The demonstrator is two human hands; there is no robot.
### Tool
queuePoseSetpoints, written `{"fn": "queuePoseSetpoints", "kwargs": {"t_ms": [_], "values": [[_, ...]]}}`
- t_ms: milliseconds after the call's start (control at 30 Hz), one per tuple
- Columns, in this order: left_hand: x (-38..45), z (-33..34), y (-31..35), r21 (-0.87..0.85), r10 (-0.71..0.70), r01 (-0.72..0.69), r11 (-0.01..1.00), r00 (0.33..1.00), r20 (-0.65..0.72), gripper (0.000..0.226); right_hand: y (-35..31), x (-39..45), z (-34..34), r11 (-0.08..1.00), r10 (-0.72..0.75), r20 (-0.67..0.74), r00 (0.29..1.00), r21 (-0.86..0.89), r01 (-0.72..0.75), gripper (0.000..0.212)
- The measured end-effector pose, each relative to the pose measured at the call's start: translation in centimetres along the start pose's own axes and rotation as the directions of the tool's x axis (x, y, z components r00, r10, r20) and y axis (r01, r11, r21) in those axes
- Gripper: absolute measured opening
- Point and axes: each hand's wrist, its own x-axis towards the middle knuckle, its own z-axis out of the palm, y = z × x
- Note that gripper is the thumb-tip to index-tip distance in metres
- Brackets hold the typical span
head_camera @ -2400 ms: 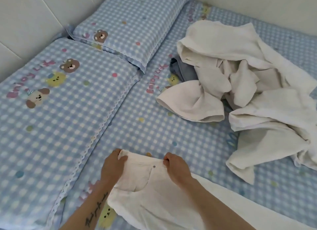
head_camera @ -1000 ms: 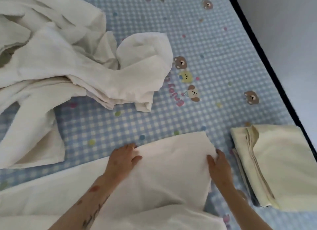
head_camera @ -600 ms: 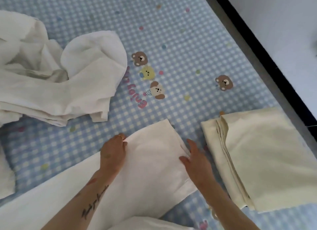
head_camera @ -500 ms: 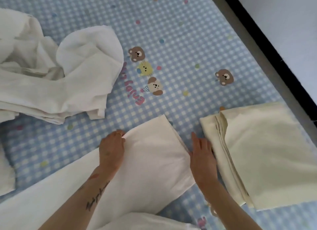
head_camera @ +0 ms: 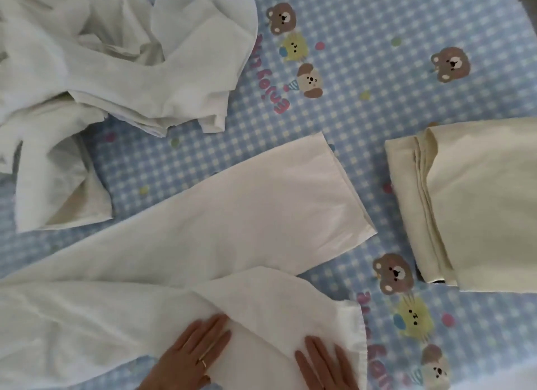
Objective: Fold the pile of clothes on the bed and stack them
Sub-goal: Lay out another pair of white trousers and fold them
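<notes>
white trousers (head_camera: 232,215) lie spread on the bed (head_camera: 363,26) in the head view, across its middle and near edge, with both legs pointing to the right. the far leg is flat and smooth, and its hem ends just beside the folded stack (head_camera: 470,198), with a narrow strip of sheet between them. the near leg has a diagonal fold over it, and its hem is close to the near edge of the bed. left hand (head_camera: 191,357) lies flat on this near leg, fingers straight and a little spread, pressing the cloth and grasping nothing; it has a ring on one finger. right hand (head_camera: 322,366) also lies flat on the same leg, close to the hem, fingers straight, pressing and not gripping. the two hands are near each other but apart. the pile of clothes (head_camera: 110,58), white and crumpled, is at the far left corner of the bed, and one loose part of it hangs down toward the left edge, near the trousers; i cannot tell if they touch. the folded stack is cream coloured, with several layers showing on its left side, and it rests at the right edge of the bed. the sheet is blue and white checked, with bears and pink letters printed on it.
</notes>
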Motion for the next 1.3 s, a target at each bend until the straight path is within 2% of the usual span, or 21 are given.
{"fn": "queuePoseSetpoints", "kwargs": {"t_ms": [33, 67, 100, 133, 167, 233, 333, 400, 467, 533, 600, 633, 733, 833, 933, 1133, 1200, 1267, 1300], "values": [[-0.1, -0.2, -0.8, -0.049, -0.024, 0.028, 0.998, 0.997, 0.072, 0.073, -0.6, -0.4, 0.3, 0.999, 0.03, 0.083, 0.996, 0.035, -0.033, 0.053], [-0.6, 0.0, -1.6, -0.041, -0.072, 0.076, 0.996, 0.993, 0.091, 0.081, -1.2, -1.2, 0.9, 0.999, 0.044, 0.059, 0.997, -0.021, -0.043, 0.051], [-1.1, 0.4, -1.5, -0.06, -0.063, 0.068, 0.996, 0.995, 0.076, 0.083, -0.9, -1.7, 0.5, 0.997, 0.071, 0.165, 0.984, 0.003, -0.072, 0.047], [-1.6, 1.0, -1.5, -0.05, -0.05, 0.055, 0.997, 0.994, 0.094, 0.082, -1.7, -2.3, 0.4, 0.998, 0.038, 0.203, 0.978, -0.061, -0.026, 0.042], [-1.7, 0.4, -1.4, -0.094, -0.054, 0.066, 0.993, 0.99, 0.132, 0.081, -2.1, -2.4, -0.5, 0.998, 0.028, 0.305, 0.952, -0.064, -0.009, 0.037], [-1.5, 0.4, -1.3, -0.145, -0.064, 0.089, 0.985, 0.983, 0.172, 0.08, -4.0, -3.5, 0.3, 0.982, -0.02, 0.213, 0.977, -0.178, 0.059, 0.033], [-1.1, 0.2, -1.4, -0.217, -0.093, 0.115, 0.969, 0.99, 0.108, 0.057, -4.6, -5.1, 0.9, 0.971, -0.074, 0.04, 0.996, -0.225, 0.081, 0.03], [-0.7, -0.2, -1.5, -0.221, -0.127, 0.128, 0.967, 0.992, 0.014, 0.043, -4.4, -4.8, 0.6, 0.971, -0.116, -0.013, 0.993, -0.211, 0.111, 0.026], [-0.3, -1.4, -2.1, -0.236, -0.21, 0.181, 0.955, 0.972, -0.102, 0.034, -4.4, -3.6, -1.2, 0.982, -0.07, -0.001, 0.998, -0.175, 0.069, 0.027], [0.4, -2.6, -2.6, -0.289, -0.299, 0.236, 0.928, 0.933, -0.199, 0.033, -3.5, -1.3, -4.4, 0.993, 0.045, 0.07, 0.996, -0.115, -0.037, 0.01], [1.6, -4.7, -3.9, -0.349, -0.399, 0.305, 0.886, 0.885, -0.239, 0.043, -1.5, 2.9, -8.1, 0.979, 0.2, 0.193, 0.961, -0.087, -0.186, 0.029], [2.4, -5.8, -4.8, -0.375, -0.444, 0.338, 0.863, 0.862, -0.246, 0.041, -0.2, 5.4, -9.7, 0.963, 0.263, 0.201, 0.944, -0.115, -0.244, 0.032], [5.5, -8.5, -8.1, -0.417, -0.54, 0.414, 0.809, 0.804, -0.249, 0.028, 3.3, 14.1, -13.2, 0.94, 0.329, 0.138, 0.934, -0.139, -0.311, 0.017], [9.2, -9.5, -12.3, -0.46, -0.629, 0.493, 0.739, 0.749, -0.209, 0.014, 6.3, 21.9, -12.6, 0.942, 0.332, 0.12, 0.936, -0.085, -0.324, 0.005], [12.3, -8.9, -16.1, -0.501, -0.681, 0.553, 0.666, 0.724, -0.106, 0.016, 9.4, 27.5, -9.7, 0.922, 0.381, 0.17, 0.909, -0.003, -0.386, 0.014], [16.0, -5.4, -20.5, -0.518, -0.726, 0.606, 0.604, 0.686, -0.043, 0.015, 13.1, 33.0, -4.1, 0.83, 0.494, 0.145, 0.858, 0.218, -0.514, 0.021], [16.9, -5.0, -21.1, -0.517, -0.738, 0.624, 0.586, 0.674, -0.023, 0.016, 13.3, 33.3, -3.0, 0.79, 0.531, 0.149, 0.834, 0.268, -0.551, 0.03], [17.4, -5.1, -21.1, -0.48, -0.768, 0.66, 0.578, 0.639, -0.046, 0.018, 12.9, 32.3, -2.7, 0.774, 0.557, 0.068, 0.828, 0.321, -0.546, 0.044], [17.4, -5.3, -20.3, -0.448, -0.783, 0.674, 0.587, 0.614, -0.1, 0.021, 12.4, 30.9, -2.9, 0.773, 0.571, 0.015, 0.821, 0.326, -0.544, 0.047]]}}
